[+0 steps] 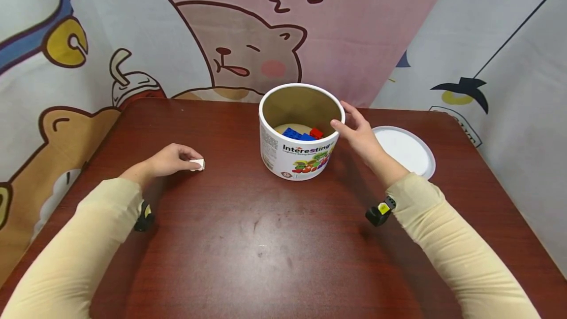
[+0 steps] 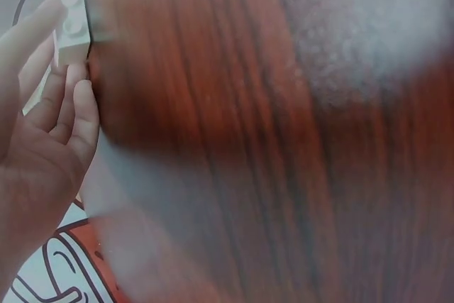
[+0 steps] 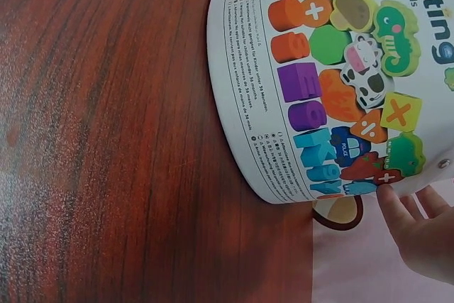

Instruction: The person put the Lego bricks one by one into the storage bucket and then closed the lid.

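Between its thumb and fingers my left hand [image 1: 170, 160] pinches a white toy building brick [image 1: 198, 164], low over the left part of the table. In the left wrist view the brick [image 2: 73, 26] shows its studs beside the thumb. My right hand [image 1: 360, 134] holds the right side of a white round tub [image 1: 294, 159], thumb at the rim and the other fingers behind the outer wall. Inside the tub lie blue bricks [image 1: 292, 133] and a red brick [image 1: 316, 133]. The right wrist view shows the tub's printed side [image 3: 326, 83] with the right hand [image 3: 425, 235] against it.
A white round lid [image 1: 405, 151] lies on the brown table [image 1: 261, 245], right of the tub and behind the right forearm. A cartoon-printed cloth [image 1: 354, 28] hangs behind the table. Each wrist wears a black camera [image 1: 378, 214] on a strap.
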The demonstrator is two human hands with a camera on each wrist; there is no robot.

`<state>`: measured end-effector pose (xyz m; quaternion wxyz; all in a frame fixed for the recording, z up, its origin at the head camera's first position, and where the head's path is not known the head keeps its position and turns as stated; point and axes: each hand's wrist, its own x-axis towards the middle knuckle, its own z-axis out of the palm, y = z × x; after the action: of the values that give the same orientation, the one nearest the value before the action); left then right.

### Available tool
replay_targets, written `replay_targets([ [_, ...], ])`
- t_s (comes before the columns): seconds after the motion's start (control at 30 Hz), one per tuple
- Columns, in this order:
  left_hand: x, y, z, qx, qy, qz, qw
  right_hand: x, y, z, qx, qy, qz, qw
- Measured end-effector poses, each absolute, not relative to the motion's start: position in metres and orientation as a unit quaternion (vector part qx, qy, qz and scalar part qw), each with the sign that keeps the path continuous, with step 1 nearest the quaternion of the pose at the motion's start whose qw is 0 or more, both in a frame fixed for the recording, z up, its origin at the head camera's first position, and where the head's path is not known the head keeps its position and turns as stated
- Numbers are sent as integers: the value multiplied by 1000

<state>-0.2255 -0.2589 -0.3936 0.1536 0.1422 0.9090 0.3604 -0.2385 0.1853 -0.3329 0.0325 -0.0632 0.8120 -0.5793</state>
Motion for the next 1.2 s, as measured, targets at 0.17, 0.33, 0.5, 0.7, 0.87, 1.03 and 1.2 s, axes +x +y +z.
replay_targets([
  [0.17, -226, -258, -391, 133, 911, 365, 141, -239, 186, -333, -64, 813, -578, 32],
  [0.33, -230, -257, -384, 126, 918, 356, 122, -238, 185, -332, -64, 815, -575, 32],
  [0.5, -237, -254, -372, 122, 925, 343, 113, -237, 185, -332, -62, 814, -577, 30],
  [0.7, -247, -244, -350, 123, 917, 365, 104, -237, 185, -332, -60, 810, -583, 27],
  [0.87, -252, -232, -330, 120, 913, 380, 86, -237, 185, -332, -60, 809, -585, 28],
  [1.03, -257, -220, -310, 120, 909, 392, 77, -237, 185, -332, -59, 812, -580, 28],
  [1.2, -262, -207, -294, 125, 904, 400, 81, -237, 185, -331, -59, 811, -582, 29],
])
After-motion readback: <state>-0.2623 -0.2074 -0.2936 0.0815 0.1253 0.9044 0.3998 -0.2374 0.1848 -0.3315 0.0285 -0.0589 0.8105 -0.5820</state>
